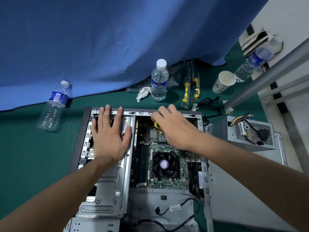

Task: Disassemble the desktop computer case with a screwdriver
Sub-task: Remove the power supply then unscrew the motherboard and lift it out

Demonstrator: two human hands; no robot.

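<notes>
Under both hands lies the open grey metal desktop computer case (204,173), flat on its side on the green table mat (33,156). The left hand (109,136) rests palm-down with fingers straight and spread on the silver stamped-metal drive cage (107,190), holding nothing. The right hand (173,128), beside it, curls its fingers round a yellow-and-green-handled screwdriver (157,125), whose handle peeks out below the fingers, over the far end of the green motherboard (160,144). Nearer the person than that hand sits the round black CPU cooler fan (164,164). Right of the right hand lies a grey perforated power supply unit (250,133) outside the case. Beyond the hands stand a clear plastic water bottle with a blue label (158,81) and a white paper cup (223,82).
</notes>
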